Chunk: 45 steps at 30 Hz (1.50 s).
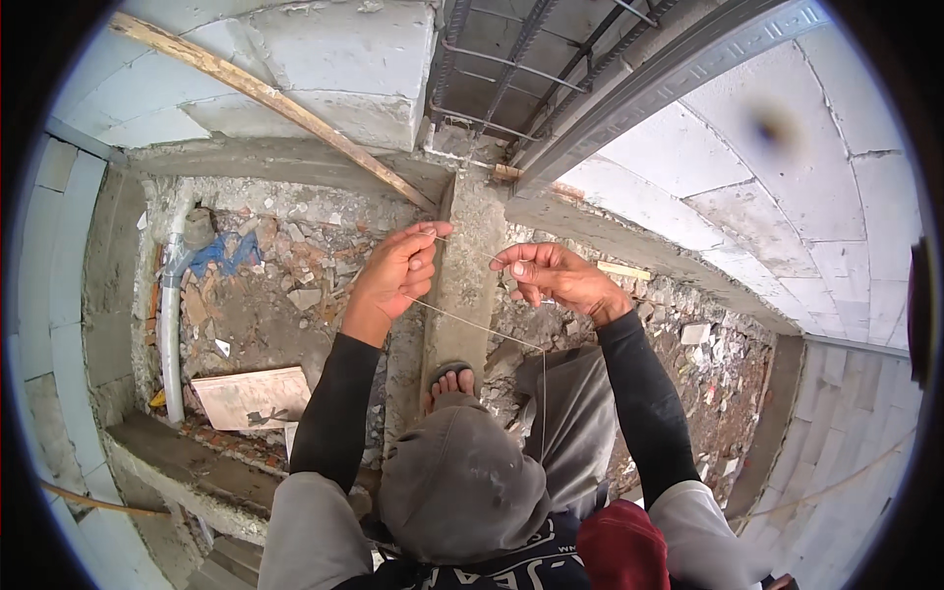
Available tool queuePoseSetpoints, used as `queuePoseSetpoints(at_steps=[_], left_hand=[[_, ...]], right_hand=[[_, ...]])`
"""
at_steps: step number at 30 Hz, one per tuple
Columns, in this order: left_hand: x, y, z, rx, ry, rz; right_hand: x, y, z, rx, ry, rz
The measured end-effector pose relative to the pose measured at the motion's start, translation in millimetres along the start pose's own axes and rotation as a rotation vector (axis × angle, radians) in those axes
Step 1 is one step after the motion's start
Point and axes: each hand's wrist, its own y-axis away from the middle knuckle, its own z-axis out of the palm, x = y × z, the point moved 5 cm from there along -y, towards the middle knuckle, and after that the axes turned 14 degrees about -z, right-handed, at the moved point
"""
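My left hand [395,271] is closed in a pinch on a thin pale string [477,324], its thumb and forefinger together. To its right, my right hand [559,274] pinches the same string, and a short length spans the gap between the two hands. From below my left palm another stretch slants down to the right, bends over my raised knee and hangs along the grey trouser leg [580,403]. Both hands are above a narrow concrete beam [467,285]. My sandalled foot [451,380] rests on that beam.
A rebar cage [511,64] rises ahead beside a metal channel [669,93]. A wooden batten [275,103] leans across the block wall [344,49]. Rubble [295,265] fills the pits on both sides. At left are a grey pipe [172,344] and a board [253,398].
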Motion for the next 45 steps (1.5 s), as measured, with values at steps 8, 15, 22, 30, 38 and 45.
queuePoseSetpoints(at_steps=[8, 15, 22, 30, 38, 45], left_hand=[[-26.3, -15.5, 13.8, 0.324, 0.241, 0.153], [-44.4, -15.0, 24.5, 0.043, -0.244, -0.125], [1.9, -35.6, -6.7, 0.654, -1.074, 0.534], [12.6, -70.4, 31.5, 0.267, -0.768, 0.194], [32.0, -82.3, -10.4, 0.634, -0.463, 0.361], [31.6, -109.4, 19.7, 0.758, -0.374, 0.862]], right_hand=[[75.4, -17.4, 21.8, 0.132, -0.113, -0.003], [2.5, -21.0, -50.6, 0.836, -0.544, -0.675], [-20.1, -10.9, -43.6, 0.68, 0.805, -0.539], [-0.2, -35.5, -37.2, 0.531, 0.801, -0.398], [26.7, -10.8, -80.2, 0.789, 0.47, -0.296], [75.1, 49.0, -103.6, 0.94, 0.274, -0.202]])
